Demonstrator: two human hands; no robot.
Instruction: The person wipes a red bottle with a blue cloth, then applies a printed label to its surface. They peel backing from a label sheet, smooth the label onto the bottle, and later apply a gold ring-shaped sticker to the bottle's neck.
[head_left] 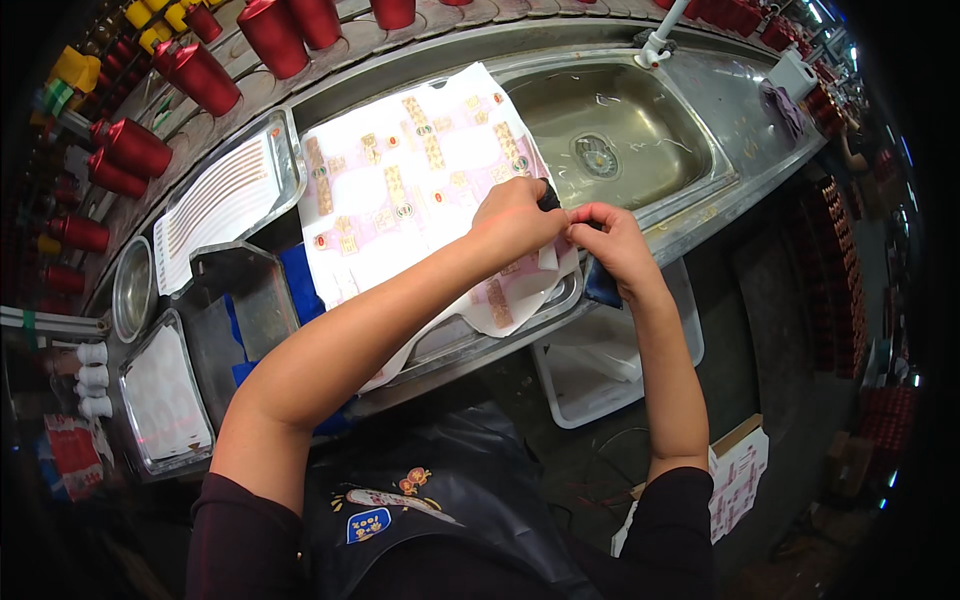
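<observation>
At seven o'clock I see a lettered blue badge (368,526) on the dark apron (450,455); toward eleven, tiny unreadable print (405,211) on the patterned sheet (365,190).

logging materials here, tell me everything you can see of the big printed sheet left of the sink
The sheet is white, thin and paper-like, printed with pink patches, patterned brown strips and small red and green marks. It lies mostly flat over a metal surface, its lower edge curling, beside the sink. The left hand and right hand are at its right edge; whether they grip it is unclear.
</observation>
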